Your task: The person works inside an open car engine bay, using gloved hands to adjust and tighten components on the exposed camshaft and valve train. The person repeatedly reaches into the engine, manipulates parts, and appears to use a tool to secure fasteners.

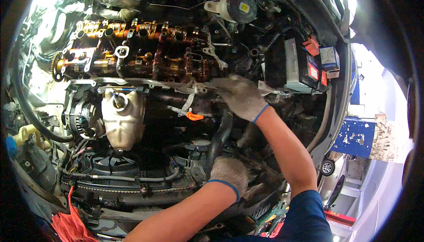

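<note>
Both my hands wear pale, stained knitted gloves over an open engine bay. My right hand [244,98] is at the right end of the engine's exposed cylinder head [137,58]; its fingers point left and are smeared by motion, so a grip cannot be made out. Lower down, my left hand [230,176] is rounded beside the lower part of a thick black hose [219,138]. Its fingers are hidden, and whether they touch the hose is unclear. Oily camshafts and caps show in the cylinder head. Left of my right hand is a metal bracket with an orange piece [194,116].
A battery [297,65] stands at the right, with a white reservoir [232,1] farther back. A pale heat shield [123,118] and an alternator [84,117] lie left. The radiator fan [115,162] is in front. A red cloth [73,224] hangs at lower left.
</note>
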Demonstrator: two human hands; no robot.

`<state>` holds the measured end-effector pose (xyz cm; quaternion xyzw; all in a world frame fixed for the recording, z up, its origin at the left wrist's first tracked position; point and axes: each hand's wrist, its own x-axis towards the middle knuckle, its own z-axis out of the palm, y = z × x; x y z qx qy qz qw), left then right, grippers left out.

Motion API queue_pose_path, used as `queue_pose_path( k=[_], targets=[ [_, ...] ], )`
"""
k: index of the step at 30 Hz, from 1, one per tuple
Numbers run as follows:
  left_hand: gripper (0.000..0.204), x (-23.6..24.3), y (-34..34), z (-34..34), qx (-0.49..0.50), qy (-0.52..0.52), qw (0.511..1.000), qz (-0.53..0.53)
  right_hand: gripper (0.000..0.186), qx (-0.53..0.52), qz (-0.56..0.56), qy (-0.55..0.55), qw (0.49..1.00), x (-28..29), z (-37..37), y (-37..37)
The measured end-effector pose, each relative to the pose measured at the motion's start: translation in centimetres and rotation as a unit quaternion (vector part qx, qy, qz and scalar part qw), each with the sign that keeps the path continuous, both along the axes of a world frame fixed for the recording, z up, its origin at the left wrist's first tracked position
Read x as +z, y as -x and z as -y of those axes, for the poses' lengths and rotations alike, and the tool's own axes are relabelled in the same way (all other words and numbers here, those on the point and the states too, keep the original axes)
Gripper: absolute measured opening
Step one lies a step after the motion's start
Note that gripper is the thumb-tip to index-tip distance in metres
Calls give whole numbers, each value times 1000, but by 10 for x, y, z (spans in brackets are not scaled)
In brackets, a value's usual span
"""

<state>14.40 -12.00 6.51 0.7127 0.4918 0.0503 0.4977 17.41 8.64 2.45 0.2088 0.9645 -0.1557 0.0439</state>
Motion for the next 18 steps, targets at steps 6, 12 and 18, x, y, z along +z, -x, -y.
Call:
queue_pose_path(
  k=[6,12,18],
  targets=[
    [22,-5,-6,2,34,6,999,16,31,18,8,26,999,3,2,2],
    [22,-6,-6,2,23,33,999,7,30,-19,21,22,999,5,9,5],
    [23,-3,-4,1,15,13,1000,2,29,-13,9,-16,1000,3,8,-5]
  ],
)
